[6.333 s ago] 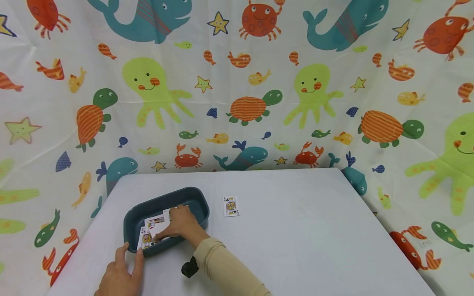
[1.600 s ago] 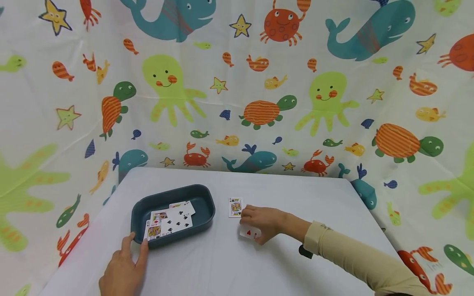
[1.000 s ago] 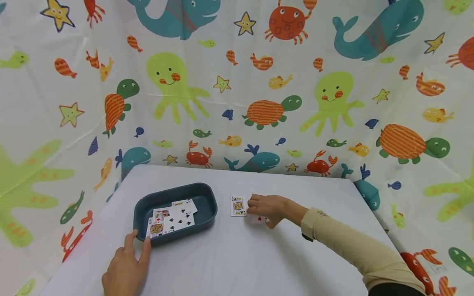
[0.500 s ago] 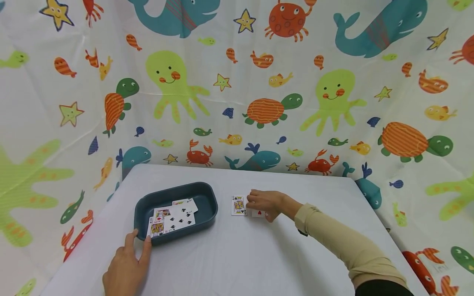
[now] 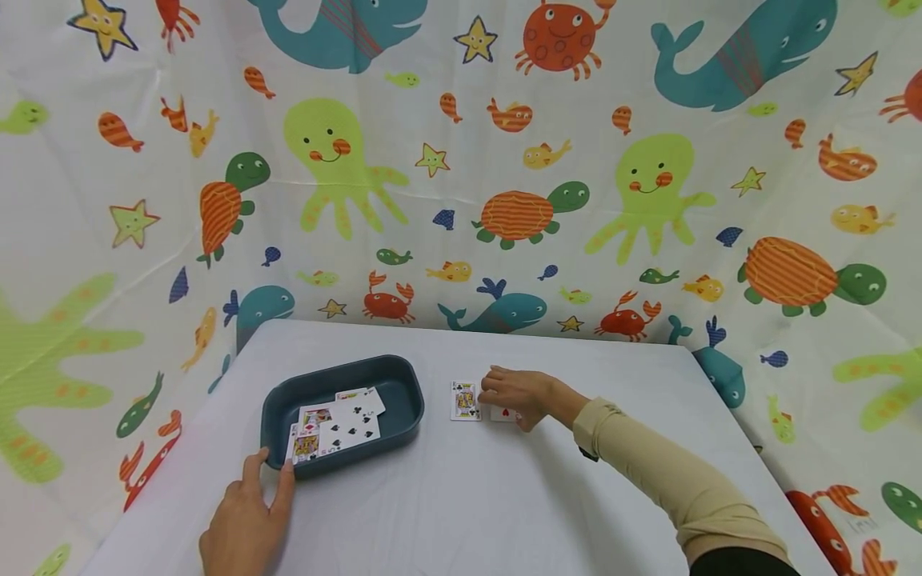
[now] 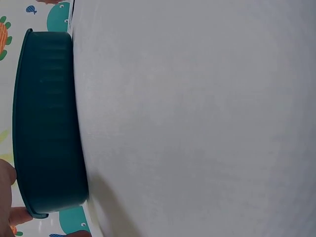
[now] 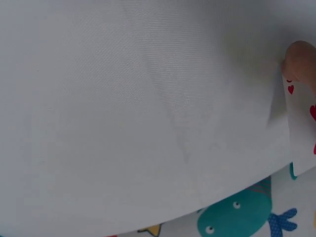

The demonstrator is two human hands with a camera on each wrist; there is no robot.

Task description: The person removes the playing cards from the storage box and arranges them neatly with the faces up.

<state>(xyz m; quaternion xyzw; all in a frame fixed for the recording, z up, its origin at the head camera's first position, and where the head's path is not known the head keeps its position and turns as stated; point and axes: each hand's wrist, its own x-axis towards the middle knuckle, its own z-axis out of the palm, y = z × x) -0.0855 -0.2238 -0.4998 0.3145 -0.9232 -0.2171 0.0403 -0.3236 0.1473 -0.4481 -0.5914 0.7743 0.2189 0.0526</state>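
Note:
At the table's left, a dark teal tray (image 5: pixel 394 438) holds several face-up playing cards (image 5: pixel 349 430), overlapping, with a spades card on top. My left hand (image 5: pixel 243 520) has its thumb and index finger on either side of the tray's near-left corner; in the left wrist view, its fingertips (image 6: pixel 6 174) touch the rim. Right of the tray, a king of clubs (image 5: pixel 465 401) lies face up. Just beside it, my right hand (image 5: pixel 524 397) pinches a hearts card (image 5: pixel 504 414) near the table, mostly hidden under the fingers. The right wrist view shows the thumb (image 7: pixel 299 61) over the card's corner.
A white cloth covers the table (image 5: pixel 403 512). Behind and at both sides hangs a curtain (image 5: pixel 403 200) printed with sea animals. The table's far edge meets this curtain.
Earlier, my right hand was among the cards in the tray. It has carried a hearts card rightward to beside the king of clubs. The left hand has stayed at the tray's corner.

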